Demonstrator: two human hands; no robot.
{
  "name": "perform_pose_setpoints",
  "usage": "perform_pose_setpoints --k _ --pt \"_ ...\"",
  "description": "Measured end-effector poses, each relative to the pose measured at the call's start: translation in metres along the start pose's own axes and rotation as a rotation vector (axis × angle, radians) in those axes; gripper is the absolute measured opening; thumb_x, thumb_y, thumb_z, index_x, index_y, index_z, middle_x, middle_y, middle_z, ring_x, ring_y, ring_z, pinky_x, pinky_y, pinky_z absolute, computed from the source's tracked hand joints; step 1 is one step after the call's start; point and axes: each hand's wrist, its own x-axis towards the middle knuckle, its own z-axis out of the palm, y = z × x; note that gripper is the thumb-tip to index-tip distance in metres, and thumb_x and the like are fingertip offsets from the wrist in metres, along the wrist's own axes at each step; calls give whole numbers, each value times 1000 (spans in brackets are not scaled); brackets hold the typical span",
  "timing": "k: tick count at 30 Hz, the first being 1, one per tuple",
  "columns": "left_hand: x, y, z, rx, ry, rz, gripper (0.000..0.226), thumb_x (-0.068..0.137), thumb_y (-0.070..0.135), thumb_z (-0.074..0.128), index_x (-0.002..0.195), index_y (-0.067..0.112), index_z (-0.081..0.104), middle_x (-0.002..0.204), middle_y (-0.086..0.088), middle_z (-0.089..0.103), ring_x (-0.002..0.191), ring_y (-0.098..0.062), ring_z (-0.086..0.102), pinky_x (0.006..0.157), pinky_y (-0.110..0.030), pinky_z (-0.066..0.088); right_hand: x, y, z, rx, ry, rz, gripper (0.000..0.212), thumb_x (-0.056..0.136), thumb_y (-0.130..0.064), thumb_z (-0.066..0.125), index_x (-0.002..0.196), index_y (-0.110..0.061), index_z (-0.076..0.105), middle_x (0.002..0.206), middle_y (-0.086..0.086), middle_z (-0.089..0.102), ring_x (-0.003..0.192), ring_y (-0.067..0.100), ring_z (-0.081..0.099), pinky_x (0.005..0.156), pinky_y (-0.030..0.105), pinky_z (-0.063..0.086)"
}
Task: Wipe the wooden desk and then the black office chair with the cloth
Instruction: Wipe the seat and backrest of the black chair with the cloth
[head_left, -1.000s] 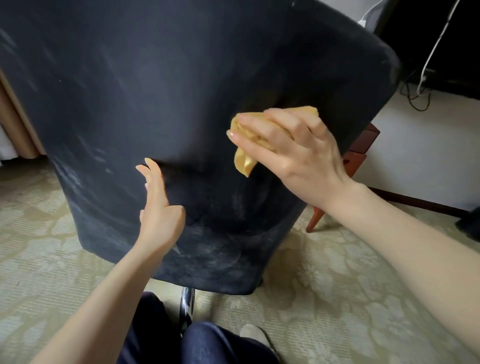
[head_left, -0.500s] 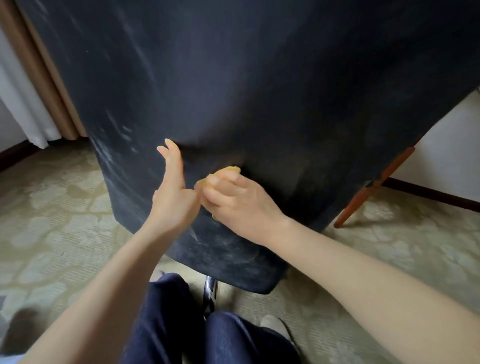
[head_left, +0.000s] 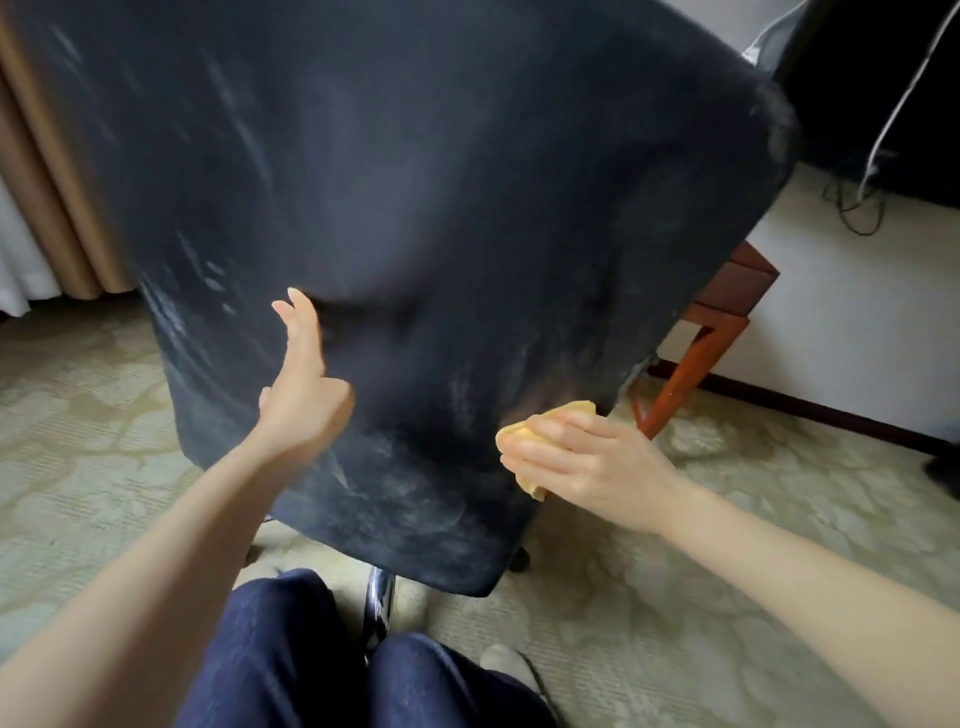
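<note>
fingers and cloth: wiping the lower chair back

the fingers (head_left: 550, 441) of the right hand (head_left: 587, 462) are curled over a bunched yellow cloth (head_left: 569, 409). they hold it against the lower right part of the black chair (head_left: 441, 208) back, close to its right edge. the left hand (head_left: 304, 400) holds nothing. its fingers (head_left: 298, 317) are straight and point up, and the hand lies against the back panel further left, apparently bracing it. whether the palm presses flat cannot be told.

location of parts. the chair back fills most of the view, with pale dusty streaks on its left side and along its lower edge. the wooden desk (head_left: 737, 280) stands behind the chair on the right; only a drawer corner and one slanted leg show. a chrome post (head_left: 379, 608) shows below the chair, above the person's knees (head_left: 291, 649). patterned carpet (head_left: 78, 415) covers the floor.

handling. the cloth is judged light, soft and limp. it folds under the fingers, so hold it wadded in the palm with the fingertips spread over it for even pressure. the chair covering looks like napped fabric, likely to drag on the cloth rather than slip. the chair probably swivels or rolls, so brace the back panel with the free hand opposite the wiping stroke. the streaked left side and bottom edge appear not yet wiped.
</note>
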Motion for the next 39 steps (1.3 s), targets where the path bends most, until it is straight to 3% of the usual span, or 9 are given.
perform_pose_setpoints --k 9,12,14,19,23,26,31,35,39 --pt "-2 0 1 -6 -18 11 105 74 -15 37 145 40 -19 152 22 -24 138 -30 30 104 -70 22 54 77 -77 -231 318 139 30 92 -5 57 116 -20 69 121 -5 65 109 19 52 89 32 41" --pt "-4 -4 -1 4 23 45 105 75 -13 38 144 42 -18 153 22 -22 125 -36 44 82 -42 49 86 79 -83 -246 443 224 29 96 -6 52 112 -21 71 119 -6 66 108 17 48 88 32 38" --pt "-3 -8 -3 0 34 63 105 75 -12 39 144 46 -16 154 22 -19 117 -38 51 55 -26 42 109 75 -80 -229 484 269 29 97 -7 51 109 -22 72 118 -8 66 110 15 50 89 32 36" --pt "1 -16 -10 -88 22 84 105 75 -12 41 144 49 -11 153 27 -13 132 5 16 59 -12 42 164 53 -59 -187 433 249 24 91 -13 54 99 -24 74 113 -10 68 104 13 65 89 32 36" --pt "2 -17 -15 -70 -21 61 105 74 -11 40 145 47 -11 154 24 -13 130 -6 37 50 -5 40 177 25 -29 -140 323 222 26 90 -17 49 101 -22 73 115 -7 67 107 14 62 91 34 42" --pt "3 -18 -18 -71 -90 59 104 75 -12 38 145 45 -14 156 18 -13 100 -8 62 42 -7 35 160 -13 1 -108 147 99 22 88 -14 54 100 -17 73 110 -3 67 99 19 63 87 35 48" --pt "3 -10 -25 -53 -156 4 102 78 -13 37 145 45 -14 154 20 -19 43 3 52 36 -13 33 93 -46 27 -11 -89 -84 31 94 -11 42 97 -15 73 108 -1 66 97 18 63 85 32 50" --pt "-2 -4 -18 -99 -79 -6 102 78 -14 38 146 42 -13 154 20 -19 100 -14 60 38 -9 34 48 -41 16 -15 -153 -122 32 95 -9 40 95 -16 72 105 -3 65 95 17 62 84 31 50" --pt "-1 14 -4 -132 16 -73 99 80 -13 40 147 35 -15 154 17 -23 144 -32 12 64 -11 38 40 -11 -14 0 -13 -7 31 96 -7 42 94 -15 73 101 -3 68 92 19 65 78 33 52"
